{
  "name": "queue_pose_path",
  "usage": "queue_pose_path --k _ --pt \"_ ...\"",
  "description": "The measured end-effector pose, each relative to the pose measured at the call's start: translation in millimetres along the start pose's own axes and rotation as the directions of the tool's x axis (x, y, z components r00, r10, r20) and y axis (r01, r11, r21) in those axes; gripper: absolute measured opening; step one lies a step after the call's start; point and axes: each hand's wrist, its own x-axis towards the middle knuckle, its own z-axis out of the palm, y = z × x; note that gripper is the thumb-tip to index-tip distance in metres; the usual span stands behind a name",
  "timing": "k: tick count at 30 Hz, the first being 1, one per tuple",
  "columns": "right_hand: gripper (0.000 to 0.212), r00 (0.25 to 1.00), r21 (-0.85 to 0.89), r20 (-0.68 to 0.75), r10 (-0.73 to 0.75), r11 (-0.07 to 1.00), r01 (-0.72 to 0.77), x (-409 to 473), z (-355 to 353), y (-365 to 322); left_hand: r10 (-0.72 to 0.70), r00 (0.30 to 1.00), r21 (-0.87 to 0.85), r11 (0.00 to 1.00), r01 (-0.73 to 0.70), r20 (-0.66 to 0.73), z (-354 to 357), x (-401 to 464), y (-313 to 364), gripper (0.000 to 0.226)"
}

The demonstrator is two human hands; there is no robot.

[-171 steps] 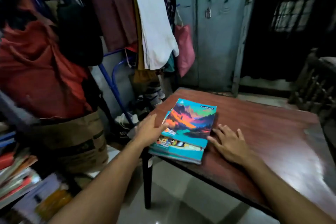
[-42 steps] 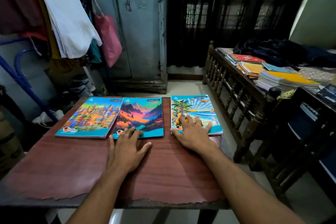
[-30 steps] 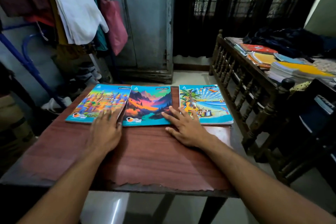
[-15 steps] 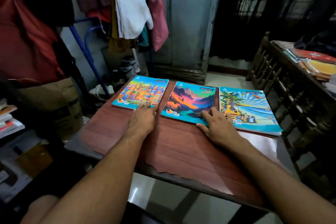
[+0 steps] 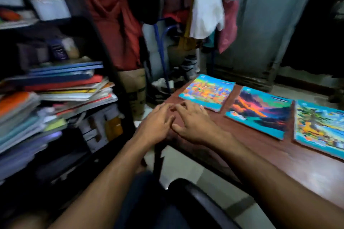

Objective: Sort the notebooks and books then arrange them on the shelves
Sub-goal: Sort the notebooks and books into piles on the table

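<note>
3 notebooks (image 5: 258,110) on table (image 5: 279,158), right of left hand (image 5: 156,126) and right hand (image 5: 193,124), both empty, fingers spread.

Both arms are stretched forward. The left hand (image 5: 158,124) and right hand (image 5: 193,122) are held side by side, fingers loosely spread, nothing gripped.

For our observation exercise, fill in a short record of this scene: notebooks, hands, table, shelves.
notebooks: three laid side by side on the table, city cover, mountain cover, beach cover
left hand: open, fingers spread, holding nothing
right hand: open, beside the left, near the city notebook
table: reddish-brown wood
shelves: crowded with a stack of books
</note>
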Motion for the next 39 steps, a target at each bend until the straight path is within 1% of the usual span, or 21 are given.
queue_pose_path --k 3,5,8,10,12,14,17,18,19,21,24,26,28,29,31,33,34,35,37,38,39 --pt "0.066 0.986 0.125 0.03 -0.167 0.979 0.162 16.0 12.6 -74.7 -0.092 0.987 0.031 0.995 0.097 -0.134 -58.1 -57.5 -34.7 0.041" --pt "0.058 0.96 0.198 0.036 -0.279 0.943 0.267 24.4 23.4 -130.0 -0.185 0.953 0.047 0.978 0.202 -0.238 -98.6 -105.1 -58.1 0.039" --pt "0.058 0.884 0.276 0.015 -0.466 0.852 0.445 27.7 38.2 -223.7 -0.308 0.853 0.11 0.916 0.385 -0.421 -156.8 -188.5 -95.1 0.046" --pt "0.062 0.829 0.299 0.015 -0.559 0.794 0.529 21.1 46.3 -273.3 -0.338 0.782 0.142 0.871 0.471 -0.524 -178.4 -239.3 -118.6 0.043" --pt "0.065 0.777 0.302 0.002 -0.63 0.741 0.6 13.6 57.1 -308.9 -0.312 0.735 0.227 0.816 0.532 -0.601 -191.1 -284.5 -136.9 0.041" --pt "0.068 0.752 0.272 0.002 -0.66 0.724 0.634 8.8 66.1 -329.0 -0.266 0.683 0.31 0.74 0.597 -0.68 -195.9 -316.5 -153.8 0.043" --pt "0.073 0.718 0.138 0.059 -0.693 0.718 0.682 3.3 77.6 -352.8 -0.309 0.543 0.211 0.688 0.695 -0.781 -203.3 -352.4 -175.4 0.052" --pt "0.076 0.705 0.115 0.073 -0.705 0.708 0.696 2.2 82.4 -357.3 -0.357 0.51 0.175 0.659 0.731 -0.783 -204.7 -359.1 -181.4 0.061" --pt "0.079 0.692 0.097 0.083 -0.717 0.697 0.71 1.3 87.4 -359.9 -0.405 0.508 0.174 0.626 0.76 -0.76 -205.2 -363.5 -188.0 0.071" --pt "0.086 0.668 0.058 0.095 -0.738 0.674 0.736 0.8 98.5 -366.1 -0.506 0.553 0.207 0.586 0.783 -0.662 -206.8 -368.9 -200.3 0.087" --pt "0.09 0.646 0.024 0.097 -0.757 0.651 0.759 6.5 106.0 -372.9 -0.598 0.604 0.197 0.605 0.771 -0.527 -207.9 -361.4 -209.9 0.092" --pt "0.088 0.647 0.012 0.103 -0.755 0.652 0.758 14.7 101.8 -378.8 -0.632 0.596 0.068 0.655 0.752 -0.495 -208.3 -352.3 -211.5 0.094" --pt "0.088 0.656 -0.016 0.075 -0.751 0.657 0.754 28.5 94.2 -384.1 -0.668 0.547 -0.227 0.714 0.662 -0.505 -208.7 -344.9 -214.0 0.096" --pt "0.089 0.658 -0.024 0.047 -0.751 0.658 0.752 36.9 89.6 -387.2 -0.699 0.501 -0.407 0.709 0.575 -0.51 -209.7 -341.9 -213.3 0.092" --pt "0.094 0.664 -0.02 0.02 -0.747 0.664 0.748 55.2 79.1 -394.1 -0.785 0.351 -0.671 0.619 0.408 -0.511 -211.6 -336.7 -214.2 0.075" --pt "0.097 0.669 -0.001 0.044 -0.742 0.669 0.743 71.9 67.5 -402.1 -0.852 0.212 -0.761 0.524 0.384 -0.479 -219.5 -329.4 -217.4 0.066" --pt "0.099 0.666 -0.001 0.072 -0.743 0.667 0.745 78.8 64.0 -405.7 -0.87 0.184 -0.776 0.492 0.394 -0.458 -225.9 -325.1 -220.1 0.071" --pt "0.099 0.66 -0.011 0.113 -0.742 0.664 0.748 84.6 62.9 -408.3 -0.884 0.184 -0.789 0.466 0.401 -0.429 -233.1 -319.3 -222.6 0.086" --pt "0.099 0.649 -0.019 0.222 -0.728 0.662 0.749 90.4 68.4 -407.6 -0.913 0.221 -0.808 0.408 0.425 -0.344 -245.3 -305.6 -221.2 0.129" --pt "0.099 0.646 -0.024 0.266 -0.715 0.665 0.746 90.7 75.1 -404.2 -0.921 0.235 -0.804 0.386 0.452 -0.31 -248.0 -298.5 -218.6 0.139" --pt "0.102 0.64 -0.038 0.288 -0.712 0.659 0.751 89.6 82.3 -400.4 -0.924 0.237 -0.791 0.381 0.478 -0.301 -247.5 -292.5 -218.2 0.143"
